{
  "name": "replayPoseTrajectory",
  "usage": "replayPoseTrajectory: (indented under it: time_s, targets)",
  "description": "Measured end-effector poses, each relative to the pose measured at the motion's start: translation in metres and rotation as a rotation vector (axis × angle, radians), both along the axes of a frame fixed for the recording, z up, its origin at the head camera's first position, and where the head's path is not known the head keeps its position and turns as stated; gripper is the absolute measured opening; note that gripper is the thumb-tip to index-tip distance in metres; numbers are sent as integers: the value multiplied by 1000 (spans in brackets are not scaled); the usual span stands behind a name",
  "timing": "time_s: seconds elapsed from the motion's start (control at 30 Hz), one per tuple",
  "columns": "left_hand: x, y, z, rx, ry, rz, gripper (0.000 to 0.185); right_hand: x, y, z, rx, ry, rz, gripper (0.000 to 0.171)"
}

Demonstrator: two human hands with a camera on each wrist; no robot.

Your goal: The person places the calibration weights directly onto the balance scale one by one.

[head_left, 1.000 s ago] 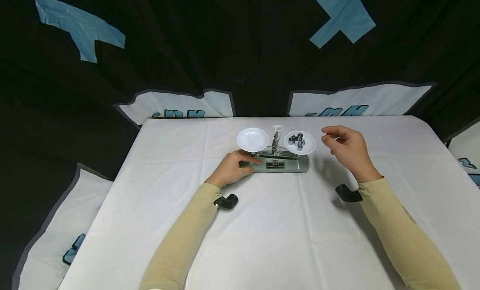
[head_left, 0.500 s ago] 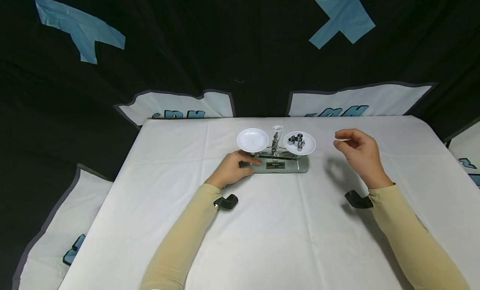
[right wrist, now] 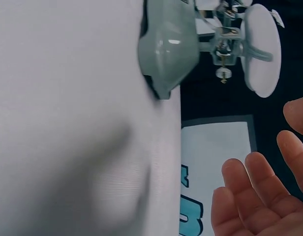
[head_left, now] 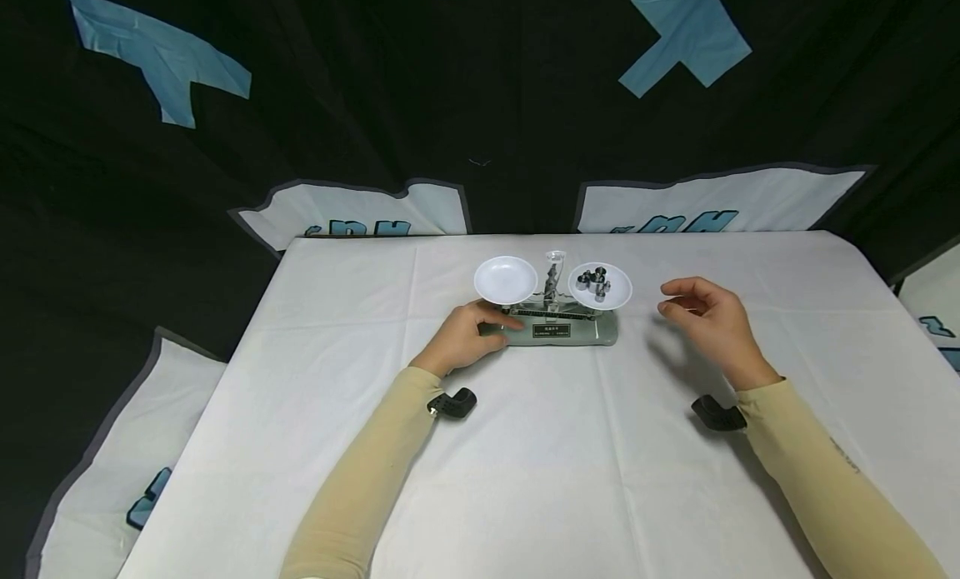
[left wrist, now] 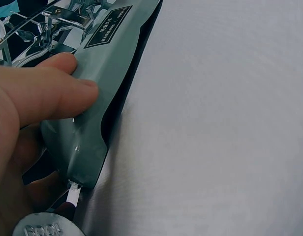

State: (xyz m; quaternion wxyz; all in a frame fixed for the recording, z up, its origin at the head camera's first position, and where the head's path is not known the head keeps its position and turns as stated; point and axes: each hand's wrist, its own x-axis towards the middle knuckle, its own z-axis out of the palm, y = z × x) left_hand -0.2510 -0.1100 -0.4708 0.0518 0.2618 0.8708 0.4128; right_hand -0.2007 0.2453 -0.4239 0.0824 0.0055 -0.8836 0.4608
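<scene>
Head view, near to far: two sleeved forearms reach over the white-clothed table (head_left: 525,479) toward one balance scale (head_left: 558,329), which stands just short of the far edge, about midway along it. The left hand (head_left: 465,336) grips the left end of the scale's grey-green base (left wrist: 100,105), thumb curled along its top. The right hand (head_left: 712,321) hovers off the right end, fingers (right wrist: 250,189) loosely spread, holding nothing, well apart from the scale. Judging by this, a firm hold on the base is what keeps the beam quiet; the free hand is best kept off the pans. Two white pans: the left pan (head_left: 506,279) bare, the right pan (head_left: 600,286) carrying several small metal weights (head_left: 595,282), too small to count.
</scene>
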Motion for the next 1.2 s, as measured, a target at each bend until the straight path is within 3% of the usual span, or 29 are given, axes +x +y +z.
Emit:
replayPoseTrajectory:
  time_s: [0.3, 0.63, 0.87, 1.03, 1.2]
  targets:
    - [0, 1, -1, 1, 7, -10, 29, 1, -7, -12, 67, 23, 59, 23]
    - [0, 0, -1, -4, 1, -5, 29, -2, -18, -20, 71, -25, 178, 21]
    - [0, -1, -1, 2, 9, -10, 30, -6, -26, -24, 31, -120, 274, 24]
    - [0, -1, -1, 2, 6, -15, 29, -11, -31, -27, 4, -125, 356, 26]
    - [-1, 0, 0, 3, -3, -11, 29, -16, -35, -29, -13, -116, 383, 27]
